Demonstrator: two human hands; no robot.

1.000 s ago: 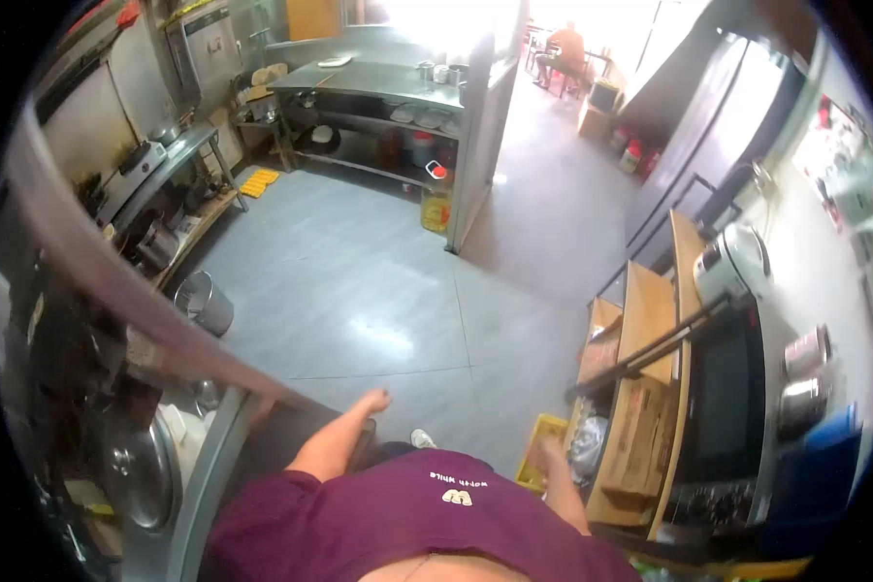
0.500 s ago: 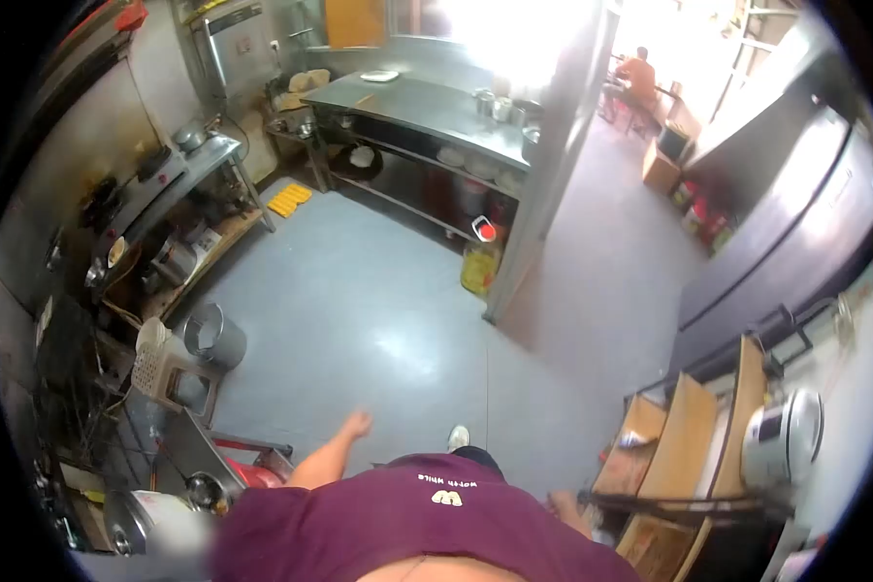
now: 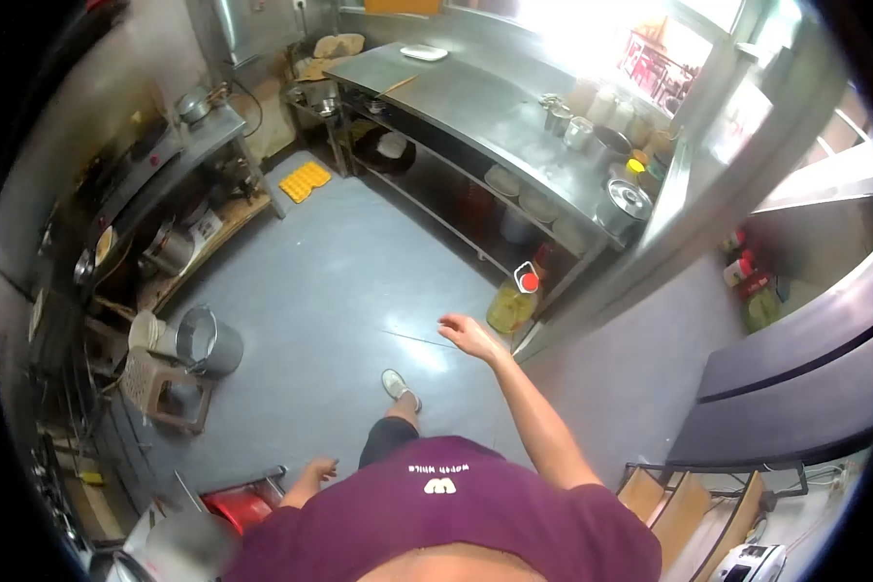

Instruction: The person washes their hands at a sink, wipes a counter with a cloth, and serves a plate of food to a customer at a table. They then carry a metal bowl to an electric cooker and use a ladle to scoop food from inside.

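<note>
R hand (image 3: 470,336) out front over floor (image 3: 301,276), fingers loosely open, nr red-capped jug (image 3: 511,308). L hand (image 3: 323,469) low, nr red item (image 3: 239,509); grip: can't tell.

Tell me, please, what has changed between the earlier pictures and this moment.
The view has moved forward, leaving the wooden shelf low at the right. The right hand has swung out ahead over the floor, while the left hand has drawn back. Neither has visibly taken hold of or let go of anything. The yellow tray, metal bucket and red-capped bottle stayed in place.
</note>
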